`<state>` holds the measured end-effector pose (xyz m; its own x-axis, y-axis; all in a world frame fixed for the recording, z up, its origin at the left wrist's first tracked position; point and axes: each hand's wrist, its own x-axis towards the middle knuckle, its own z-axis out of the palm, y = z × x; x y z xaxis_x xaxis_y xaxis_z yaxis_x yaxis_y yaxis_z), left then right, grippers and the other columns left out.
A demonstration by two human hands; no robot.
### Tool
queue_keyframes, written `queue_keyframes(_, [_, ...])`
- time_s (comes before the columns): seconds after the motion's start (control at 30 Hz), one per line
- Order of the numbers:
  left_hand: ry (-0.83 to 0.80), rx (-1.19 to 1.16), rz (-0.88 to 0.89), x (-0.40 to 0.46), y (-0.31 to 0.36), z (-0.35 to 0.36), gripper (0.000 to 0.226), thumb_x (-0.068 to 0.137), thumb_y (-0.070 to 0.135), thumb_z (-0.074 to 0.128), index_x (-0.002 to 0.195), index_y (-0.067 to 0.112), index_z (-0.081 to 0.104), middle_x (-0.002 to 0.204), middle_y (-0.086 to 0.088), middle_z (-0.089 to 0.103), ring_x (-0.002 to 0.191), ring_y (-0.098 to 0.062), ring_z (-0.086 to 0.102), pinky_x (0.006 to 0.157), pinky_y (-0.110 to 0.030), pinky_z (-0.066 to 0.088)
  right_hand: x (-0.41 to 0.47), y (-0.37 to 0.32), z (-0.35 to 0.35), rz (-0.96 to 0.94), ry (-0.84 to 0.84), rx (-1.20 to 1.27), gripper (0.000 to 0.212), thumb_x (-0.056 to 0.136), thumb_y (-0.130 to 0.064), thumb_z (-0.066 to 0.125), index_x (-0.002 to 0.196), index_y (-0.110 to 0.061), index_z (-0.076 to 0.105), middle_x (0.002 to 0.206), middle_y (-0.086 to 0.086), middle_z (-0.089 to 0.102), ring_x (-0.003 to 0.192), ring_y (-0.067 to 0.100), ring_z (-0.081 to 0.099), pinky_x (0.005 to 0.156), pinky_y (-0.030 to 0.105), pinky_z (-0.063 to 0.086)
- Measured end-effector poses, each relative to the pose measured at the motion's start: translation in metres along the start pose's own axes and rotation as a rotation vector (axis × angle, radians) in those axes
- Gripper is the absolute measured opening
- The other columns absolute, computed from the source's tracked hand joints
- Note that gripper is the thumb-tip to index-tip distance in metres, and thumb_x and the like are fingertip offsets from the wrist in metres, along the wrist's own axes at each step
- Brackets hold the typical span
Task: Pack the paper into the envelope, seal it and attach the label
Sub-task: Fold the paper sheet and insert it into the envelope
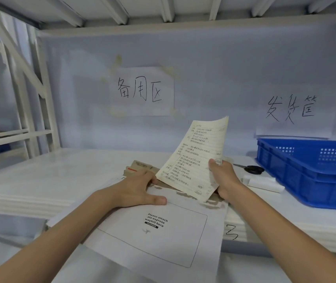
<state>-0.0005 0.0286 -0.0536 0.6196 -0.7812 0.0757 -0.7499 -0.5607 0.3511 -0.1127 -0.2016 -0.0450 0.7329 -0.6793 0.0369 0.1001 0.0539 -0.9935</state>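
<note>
On the white shelf, low and centre: right hand [223, 179] pinches the paper [198, 158] by its lower right edge, thumb on the front, fingers hidden behind. Sheet is tilted up off the surface, its bottom corner dipping toward the torn mouth of the envelope [159, 227]. Likely the insertion step, just beginning; the sheet looks not yet inside.

Left hand [137, 190] lies on the envelope's upper left, thumb spread flat across its face, fingertips curled at the mouth edge, probably pinning it and holding the opening up. Cannot tell whether they grip the flap.

Paper: cream, lined, handwritten rows with small stamped ovals, top edge curling over, so it is thin and floppy. Envelope: white mailer with a printed box reading "Please attach sto express waybill here", brown ragged patches along the opening. It overhangs the shelf front.

Farther out: scissors [252, 169] and a white roll [264, 183] to the right, beside a blue crate [306, 172]. Brown cardboard pieces [137, 167] behind the left hand. Two handwritten signs on the back wall.
</note>
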Motion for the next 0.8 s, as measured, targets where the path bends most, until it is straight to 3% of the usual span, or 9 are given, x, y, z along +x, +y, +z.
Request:
queue_keyframes(0.13, [0.074,-0.065,0.032,0.001,0.004,0.001,0.050,0.074,0.063,0.071,0.100,0.029,0.046,0.095,0.016,0.048,0.082,0.000,0.046,0.066,-0.018,0.034,-0.001,0.004,-0.001,-0.035,-0.046,0.014,0.019,0.103,-0.019,0.043,0.109,-0.015,0.060,0.092,0.001,0.070,0.080,0.020,0.068,0.060,0.032,0.054])
queue_keyframes(0.2, [0.114,-0.097,0.053,-0.001,0.005,0.001,0.043,0.075,0.057,0.074,0.094,0.036,0.042,0.092,0.021,0.047,0.081,0.003,0.047,0.064,-0.016,0.033,-0.001,0.005,-0.001,-0.046,-0.078,0.008,0.018,0.103,-0.020,0.044,0.110,-0.015,0.059,0.092,-0.002,0.069,0.081,0.017,0.067,0.062,0.031,0.054])
queue_keyframes(0.37, [0.194,-0.099,0.096,-0.001,0.003,0.001,0.054,0.065,0.064,0.076,0.099,0.034,0.045,0.098,0.017,0.050,0.090,-0.004,0.051,0.071,-0.021,0.039,-0.001,0.005,-0.002,-0.047,-0.146,0.060,0.020,0.104,-0.023,0.043,0.112,-0.017,0.060,0.097,-0.001,0.070,0.087,0.018,0.067,0.066,0.034,0.054])
queue_keyframes(0.47, [0.201,-0.045,0.102,0.002,-0.003,0.002,0.072,0.060,0.075,0.069,0.114,0.033,0.047,0.113,0.013,0.051,0.106,-0.008,0.050,0.088,-0.030,0.046,-0.001,0.005,-0.001,-0.050,-0.155,0.063,0.024,0.104,-0.026,0.044,0.117,-0.017,0.061,0.104,0.001,0.070,0.093,0.021,0.068,0.074,0.039,0.056])
queue_keyframes(0.53, [0.197,-0.007,0.131,0.002,-0.004,0.002,0.079,0.061,0.080,0.063,0.124,0.034,0.048,0.122,0.014,0.049,0.116,-0.007,0.044,0.099,-0.033,0.041,0.001,0.005,-0.001,-0.058,-0.138,0.090,0.022,0.103,-0.027,0.044,0.115,-0.018,0.061,0.102,-0.001,0.071,0.092,0.019,0.068,0.072,0.037,0.056])
queue_keyframes(0.67, [0.191,0.036,0.194,0.000,-0.003,0.001,0.065,0.066,0.080,0.058,0.117,0.039,0.050,0.121,0.016,0.044,0.117,-0.007,0.037,0.102,-0.033,0.036,0.003,0.005,-0.001,-0.080,-0.092,0.160,0.019,0.103,-0.028,0.045,0.109,-0.020,0.061,0.099,-0.003,0.071,0.089,0.015,0.069,0.066,0.032,0.054])
queue_keyframes(0.8, [0.216,0.059,0.212,-0.001,-0.003,0.000,0.061,0.067,0.079,0.057,0.112,0.038,0.049,0.116,0.017,0.043,0.112,-0.007,0.038,0.098,-0.033,0.037,0.003,0.006,0.001,-0.110,-0.102,0.144,0.023,0.102,-0.032,0.046,0.114,-0.021,0.061,0.106,-0.004,0.071,0.098,0.017,0.068,0.078,0.035,0.055])
